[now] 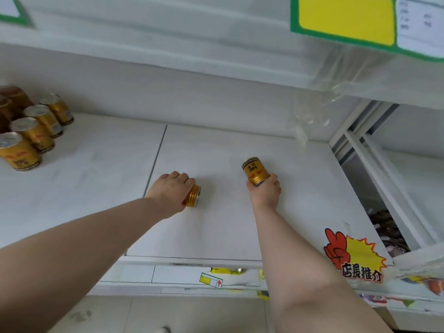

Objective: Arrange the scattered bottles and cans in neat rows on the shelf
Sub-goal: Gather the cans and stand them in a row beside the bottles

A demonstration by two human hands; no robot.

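Head view: both hands grip gold cans on the shelf (96, 188), left hand (169, 188) on one can (192, 199), right hand (265, 191) on another (255, 171).

Both bare arms reach forward, well apart. The left hand (171, 186) curls palm-down, fingers closed. The right hand (265, 189) grips with fingers wrapped.

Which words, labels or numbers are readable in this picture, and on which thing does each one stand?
"店長推介": red and yellow sticker on the shelf edge.
Can in the right hand: characters upside down, too blurred.
Row of gold cans: labels unreadable.
Yellow sign: blank; white paper beside it blurred.
Small price tag: only a red arrow.
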